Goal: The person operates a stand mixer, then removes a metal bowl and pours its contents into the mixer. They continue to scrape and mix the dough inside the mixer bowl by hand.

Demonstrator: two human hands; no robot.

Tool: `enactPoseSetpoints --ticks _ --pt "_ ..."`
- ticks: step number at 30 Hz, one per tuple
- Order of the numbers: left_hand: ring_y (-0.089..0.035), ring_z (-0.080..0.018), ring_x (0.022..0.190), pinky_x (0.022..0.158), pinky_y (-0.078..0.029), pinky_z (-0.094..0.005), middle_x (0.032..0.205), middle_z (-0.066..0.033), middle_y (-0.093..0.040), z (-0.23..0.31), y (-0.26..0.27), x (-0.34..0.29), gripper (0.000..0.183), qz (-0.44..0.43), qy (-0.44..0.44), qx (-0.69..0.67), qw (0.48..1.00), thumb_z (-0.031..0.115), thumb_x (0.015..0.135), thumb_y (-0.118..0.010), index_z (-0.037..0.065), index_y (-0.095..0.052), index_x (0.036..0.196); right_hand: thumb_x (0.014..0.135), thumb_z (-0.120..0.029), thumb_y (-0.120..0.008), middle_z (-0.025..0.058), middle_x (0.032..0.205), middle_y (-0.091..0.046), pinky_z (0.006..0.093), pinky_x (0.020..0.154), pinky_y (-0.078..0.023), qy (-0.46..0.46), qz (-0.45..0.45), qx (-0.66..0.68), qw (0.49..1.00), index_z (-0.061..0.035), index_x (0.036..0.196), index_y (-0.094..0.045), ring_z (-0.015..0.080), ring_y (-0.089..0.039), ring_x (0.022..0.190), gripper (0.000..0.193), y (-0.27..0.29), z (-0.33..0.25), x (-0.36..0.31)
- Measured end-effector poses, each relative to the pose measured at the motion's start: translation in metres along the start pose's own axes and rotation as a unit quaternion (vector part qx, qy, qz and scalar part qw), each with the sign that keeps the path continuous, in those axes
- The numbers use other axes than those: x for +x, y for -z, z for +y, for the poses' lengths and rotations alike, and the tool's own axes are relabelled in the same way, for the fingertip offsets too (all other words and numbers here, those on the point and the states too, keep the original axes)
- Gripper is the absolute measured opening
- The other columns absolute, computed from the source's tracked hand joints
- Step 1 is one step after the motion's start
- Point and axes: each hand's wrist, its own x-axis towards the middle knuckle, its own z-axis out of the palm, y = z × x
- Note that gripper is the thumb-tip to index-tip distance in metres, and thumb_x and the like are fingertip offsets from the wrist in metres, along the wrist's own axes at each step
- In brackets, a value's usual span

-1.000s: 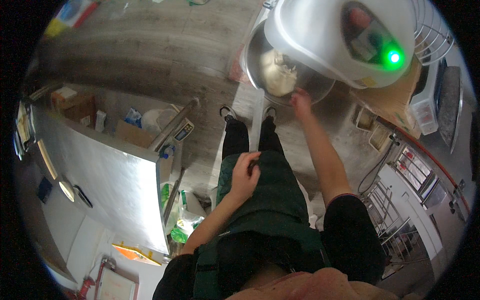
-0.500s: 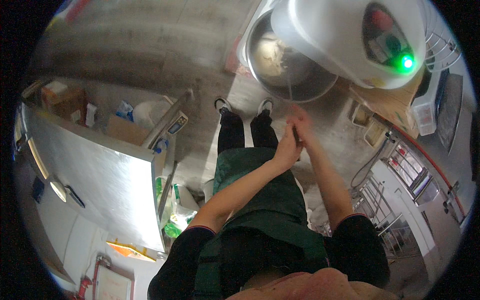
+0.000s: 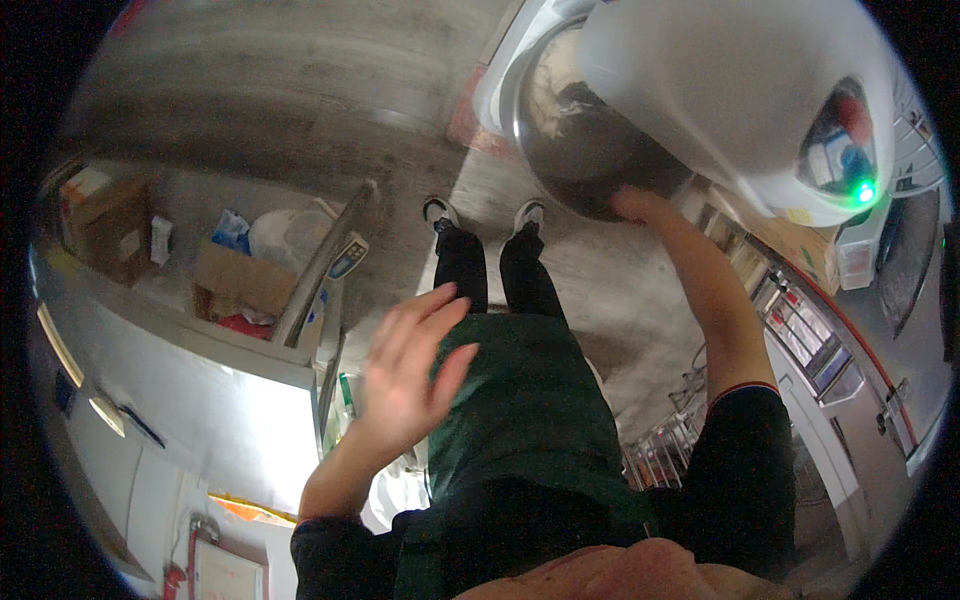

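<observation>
My left hand is raised in front of the dark green apron, fingers spread and nothing in it. To the far right, my right hand is at the near edge of a large metal mixing bowl. Its fingers are small and smeared there, so whether they touch the bowl, or how they are bent, is unclear. Pale dough lies at the left side inside the bowl. Over the bowl reaches the white head of a floor mixer, with a green light on its panel.
On the left stands a steel-topped counter. Behind it are cardboard boxes and a round translucent tub. A red hose or pipe runs along the right, past metal racks. My shoes are on the grey floor.
My hands, together in front of me before, have come apart. The left drew back to the left and spread; the right moved to the bowl's near edge. The view shifted slightly.
</observation>
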Motion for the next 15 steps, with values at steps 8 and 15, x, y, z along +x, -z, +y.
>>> enactPoseSetpoints --ticks 8,15 --pt "-0.056 -0.0367 0.108 0.092 -0.044 -0.0433 0.120 -0.0210 -0.057 -0.018 0.071 0.004 0.043 0.005 0.002 0.163 0.987 0.004 0.076 -0.068 -0.001 -0.056 0.117 0.092 -0.012 -0.042 0.0211 0.080 -0.063 0.0439 0.063 -0.051 -0.143 -0.025 0.136 0.980 0.0010 0.098 -0.064 0.0303 -0.063 0.069 0.026 0.051 -0.048 -0.026" --pt "-0.057 -0.0373 0.103 0.087 -0.046 -0.0430 0.117 -0.0195 -0.058 -0.043 0.066 0.028 0.042 -0.010 0.020 0.226 0.974 0.002 0.077 -0.068 0.000 -0.056 0.118 0.087 -0.011 -0.045 0.0250 0.092 -0.065 0.0478 0.074 -0.050 -0.154 -0.010 0.181 0.971 -0.0038 0.115 -0.062 0.0360 -0.064 0.081 0.034 0.049 -0.043 -0.033"
